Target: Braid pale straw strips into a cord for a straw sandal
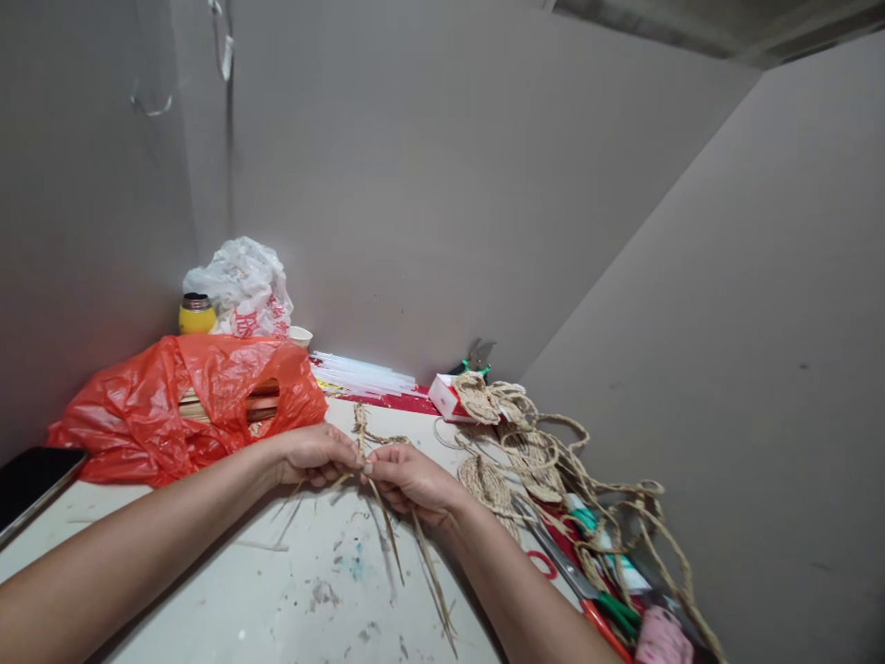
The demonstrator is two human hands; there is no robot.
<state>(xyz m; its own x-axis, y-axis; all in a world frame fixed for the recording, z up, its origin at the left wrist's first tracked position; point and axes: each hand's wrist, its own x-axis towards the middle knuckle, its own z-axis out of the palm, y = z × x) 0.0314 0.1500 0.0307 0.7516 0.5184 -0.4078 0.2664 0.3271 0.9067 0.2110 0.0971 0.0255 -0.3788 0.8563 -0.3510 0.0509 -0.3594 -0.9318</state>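
Both hands meet over the white table (277,590), pinching a braid of dry straw-coloured fibre (360,426). My left hand (322,454) is closed on the braid from the left, thumb and forefinger together. From the right, my right hand (411,480) pinches the same spot, its fingertips touching the left ones. The braid's finished part stands up above the fingertips, and a length of it trails right behind my right hand. Loose fibre strands (387,535) hang down below the hands toward me. The exact grip inside the curled fingers is hidden.
An orange plastic bag (138,406) holding flat strips lies left, beside a phone (34,484). Behind are a yellow jar (197,315), white bag (241,277) and glue sticks (359,373). Coiled braid pieces (486,484), scissors (563,553) and pliers (477,358) crowd the right side.
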